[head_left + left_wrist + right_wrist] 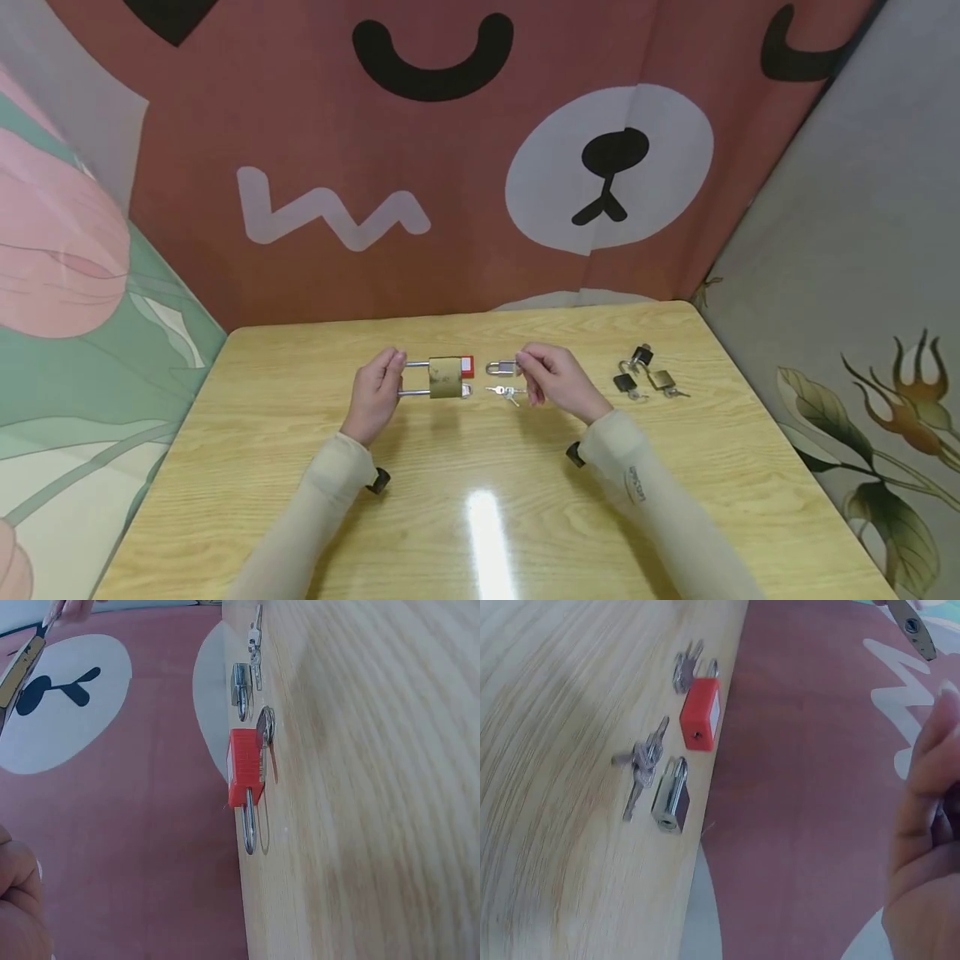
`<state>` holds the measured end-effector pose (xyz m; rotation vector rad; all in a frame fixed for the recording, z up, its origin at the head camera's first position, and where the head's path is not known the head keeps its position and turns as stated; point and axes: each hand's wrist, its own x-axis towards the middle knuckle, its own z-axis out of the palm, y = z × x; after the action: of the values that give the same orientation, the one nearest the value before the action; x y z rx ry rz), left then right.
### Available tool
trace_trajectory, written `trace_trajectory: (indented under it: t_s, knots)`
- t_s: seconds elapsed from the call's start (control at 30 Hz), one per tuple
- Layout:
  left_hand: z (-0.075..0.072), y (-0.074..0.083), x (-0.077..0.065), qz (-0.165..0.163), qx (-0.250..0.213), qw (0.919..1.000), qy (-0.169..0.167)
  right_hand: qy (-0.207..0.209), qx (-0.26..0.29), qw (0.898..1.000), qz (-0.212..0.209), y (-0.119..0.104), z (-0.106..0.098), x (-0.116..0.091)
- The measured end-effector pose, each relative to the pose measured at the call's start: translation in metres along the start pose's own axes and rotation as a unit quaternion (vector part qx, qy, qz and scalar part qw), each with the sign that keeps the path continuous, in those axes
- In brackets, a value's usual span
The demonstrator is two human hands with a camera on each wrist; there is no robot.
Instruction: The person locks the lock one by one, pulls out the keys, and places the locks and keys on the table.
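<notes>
My left hand (375,393) grips the long steel shackle of a large brass padlock (446,377), raised above the table and turned sideways. Its keyhole end shows in the right wrist view, where the brass padlock (912,628) hangs at upper right. To the right of it, my right hand (558,379) is raised with fingers curled and tips together. A small thin dark thing (49,621) shows at those fingertips in the left wrist view; its kind is unclear. Below lie a red padlock (700,714) and a small silver padlock (672,796), each beside keys.
Several keys (646,759) lie beside the silver padlock, and another bunch (686,667) by the red one. At the table's right are a black padlock (625,382), another dark padlock (642,354) and a brass one (662,380), with keys. Printed curtains enclose the wooden table (465,458).
</notes>
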<state>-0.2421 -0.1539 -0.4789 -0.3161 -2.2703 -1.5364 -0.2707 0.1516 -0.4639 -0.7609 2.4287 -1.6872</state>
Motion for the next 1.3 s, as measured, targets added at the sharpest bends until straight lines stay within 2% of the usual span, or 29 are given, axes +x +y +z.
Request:
trace_trajectory:
  t_s: [0.23, 0.47, 0.67, 0.83, 0.97, 1.1, 1.2, 1.3]
  knots:
    - [-0.006, 0.022, -0.005, 0.020, -0.009, 0.9998, -0.001, -0.025, -0.009, 1.000, 0.016, 0.008, 0.010, 0.005]
    - [-0.008, -0.002, -0.002, 0.009, -0.007, 0.9998, 0.016, -0.069, -0.013, 0.997, 0.038, 0.012, 0.021, 0.007]
    - [-0.011, -0.009, -0.003, 0.009, -0.016, 0.9998, 0.008, -0.115, -0.055, 0.991, 0.030, 0.014, 0.033, 0.008]
    - [-0.011, 0.004, -0.005, 0.005, -0.011, 0.9999, 0.010, -0.160, -0.131, 0.978, 0.014, 0.013, 0.043, 0.010]
    - [-0.013, 0.018, -0.008, 0.012, -0.014, 0.9998, 0.006, -0.176, -0.168, 0.970, -0.012, 0.013, 0.050, 0.011]
    - [-0.011, 0.008, -0.007, 0.007, -0.016, 0.9998, 0.008, -0.195, -0.186, 0.963, -0.024, 0.015, 0.059, 0.011]
    - [-0.010, -0.006, -0.007, 0.003, -0.016, 0.9998, 0.010, -0.214, -0.196, 0.957, -0.017, 0.016, 0.065, 0.010]
    - [-0.010, -0.012, -0.007, 0.009, -0.024, 0.9997, 0.006, -0.221, -0.201, 0.954, -0.009, 0.015, 0.070, 0.010]
